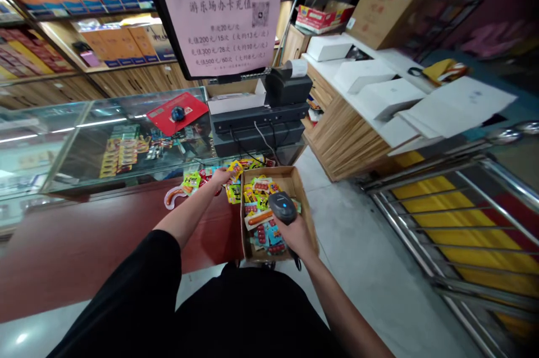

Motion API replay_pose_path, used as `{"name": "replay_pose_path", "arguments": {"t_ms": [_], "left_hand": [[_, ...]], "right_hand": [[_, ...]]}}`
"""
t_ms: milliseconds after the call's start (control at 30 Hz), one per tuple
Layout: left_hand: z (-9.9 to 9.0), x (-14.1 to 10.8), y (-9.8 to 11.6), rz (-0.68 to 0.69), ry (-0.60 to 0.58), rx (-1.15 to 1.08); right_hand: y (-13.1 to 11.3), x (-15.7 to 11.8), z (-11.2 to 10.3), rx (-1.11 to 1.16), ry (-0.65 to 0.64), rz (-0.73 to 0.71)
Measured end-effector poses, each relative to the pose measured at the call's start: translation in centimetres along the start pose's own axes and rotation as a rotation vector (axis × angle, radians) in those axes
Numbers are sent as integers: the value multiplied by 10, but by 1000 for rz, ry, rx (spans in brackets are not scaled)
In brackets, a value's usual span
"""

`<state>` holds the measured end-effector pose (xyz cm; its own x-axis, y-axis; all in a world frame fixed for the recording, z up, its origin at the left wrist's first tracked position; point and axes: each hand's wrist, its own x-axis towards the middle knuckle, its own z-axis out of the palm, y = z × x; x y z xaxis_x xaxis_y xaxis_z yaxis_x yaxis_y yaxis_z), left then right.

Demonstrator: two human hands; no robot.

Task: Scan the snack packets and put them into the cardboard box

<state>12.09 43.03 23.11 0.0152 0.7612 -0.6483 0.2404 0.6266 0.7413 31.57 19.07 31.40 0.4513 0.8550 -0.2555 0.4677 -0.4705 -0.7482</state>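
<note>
My right hand (298, 234) is wrapped round a dark grey barcode scanner (282, 206) with a small blue light, above a shallow cardboard box (297, 175). Inside the box lie several small snack packets, among them a packaged sausage (260, 217) and blue packs (261, 237) with round red pieces. Left of the box, my left hand (221, 176) pinches a yellow snack packet (236, 169) over a pile of colourful packets. Its fingertips are partly hidden. A curved sausage in clear wrapping (174, 196) rests on the red-brown counter (202, 234) near my left forearm.
A monitor back with a pink price sheet (229, 27) rises ahead, above dark till equipment (261, 125). A glass display case (92, 145) carries a red folder (177, 114). White boxes (391, 94) top a side cabinet; a metal railing (455, 223) stands at right.
</note>
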Motion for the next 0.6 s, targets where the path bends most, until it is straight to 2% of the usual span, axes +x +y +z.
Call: {"name": "replay_pose_path", "arguments": {"t_ms": [133, 267, 467, 600], "left_hand": [[6, -32, 12, -10, -118, -94], [33, -69, 15, -38, -243, -154], [84, -107, -4, -123, -367, -167], [109, -121, -21, -176, -364, -169]], "right_hand": [[3, -9, -9, 37, 11, -96], [12, -20, -21, 42, -6, -149], [37, -36, -38, 40, -23, -90], [54, -46, -45, 61, -17, -94]]}}
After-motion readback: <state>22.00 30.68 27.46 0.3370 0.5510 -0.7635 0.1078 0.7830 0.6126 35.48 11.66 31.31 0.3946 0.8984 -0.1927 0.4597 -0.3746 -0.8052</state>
